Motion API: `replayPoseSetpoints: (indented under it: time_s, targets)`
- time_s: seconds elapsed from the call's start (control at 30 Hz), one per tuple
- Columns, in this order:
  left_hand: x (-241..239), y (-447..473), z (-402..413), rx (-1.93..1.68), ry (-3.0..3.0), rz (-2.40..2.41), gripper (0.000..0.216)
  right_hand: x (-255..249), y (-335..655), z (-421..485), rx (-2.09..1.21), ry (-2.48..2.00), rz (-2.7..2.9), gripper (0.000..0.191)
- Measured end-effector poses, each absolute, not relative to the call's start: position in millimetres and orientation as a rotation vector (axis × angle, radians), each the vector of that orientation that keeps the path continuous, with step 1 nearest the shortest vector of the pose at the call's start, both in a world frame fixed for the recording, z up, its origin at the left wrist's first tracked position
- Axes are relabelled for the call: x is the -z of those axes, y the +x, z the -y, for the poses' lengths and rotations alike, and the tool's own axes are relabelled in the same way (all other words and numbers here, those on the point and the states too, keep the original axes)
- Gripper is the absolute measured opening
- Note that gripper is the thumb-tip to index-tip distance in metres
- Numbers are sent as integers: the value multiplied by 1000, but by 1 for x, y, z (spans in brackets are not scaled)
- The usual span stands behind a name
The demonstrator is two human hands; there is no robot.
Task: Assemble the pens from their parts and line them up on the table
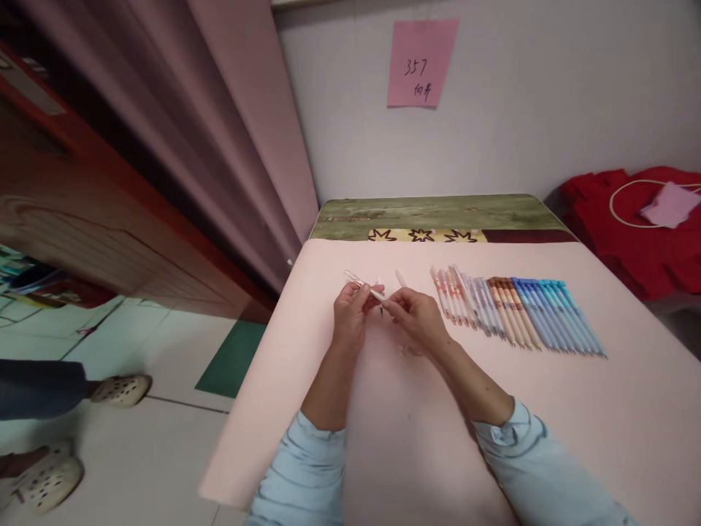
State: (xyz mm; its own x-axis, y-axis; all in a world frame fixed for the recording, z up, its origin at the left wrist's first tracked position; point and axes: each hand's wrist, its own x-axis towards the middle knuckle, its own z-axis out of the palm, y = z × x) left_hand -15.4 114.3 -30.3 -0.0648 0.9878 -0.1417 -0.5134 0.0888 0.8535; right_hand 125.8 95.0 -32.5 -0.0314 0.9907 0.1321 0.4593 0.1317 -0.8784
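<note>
A slim white pen [357, 278] with a clear end is held slanting above the pink table covering. My left hand [349, 315] is closed round its barrel. The fingertips of my right hand [419, 319] pinch the pen's lower end. Behind my fingers, a thin dark-tipped piece [381, 310] is partly hidden. Just beyond my right hand lies a pale pink pen part [401, 278]. To the right, several pens lie side by side in a row: orange-and-white pens [452, 296], brown-topped pens [512, 310] and blue pens [558, 314].
Pink paper [307, 351] covers most of the table, and its green far end [427, 212] meets the wall. A pink note [421, 64] is taped there. Red cloth [613, 241] sits at the right. On the left are a curtain, a wooden door and another person's feet in clogs [123, 391].
</note>
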Motion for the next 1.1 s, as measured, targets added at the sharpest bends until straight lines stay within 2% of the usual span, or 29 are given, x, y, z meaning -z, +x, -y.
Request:
replayPoseSetpoints:
  time_s: [0.17, 0.4, 0.53, 0.67, 0.8, 0.97, 1.1]
  targets:
    - [29, -16, -115, -1411, 687, -982, 32, 26, 125, -94, -757, -1452, 1679, 34]
    - [24, -11, -113, -1377, 779, -1053, 32, 13, 120, -91, -552, -1551, 1727, 19]
    - [23, -8, -112, -1347, 837, -1057, 31, 7, 120, -91, -517, -1615, 1783, 17]
    - [25, -19, -116, -1429, 905, -1152, 28, -5, 146, -99, -458, -1827, 1722, 11]
    - [35, -37, -123, -1495, 966, -1445, 21, -10, 196, -107, -230, -2171, 1682, 17]
    - [45, -39, -125, -1335, 1207, -1677, 16, -5, 240, -109, -213, -2406, 1675, 18]
    - [46, -30, -121, -1166, 1446, -1769, 21, -7, 244, -109, -184, -2444, 1615, 25]
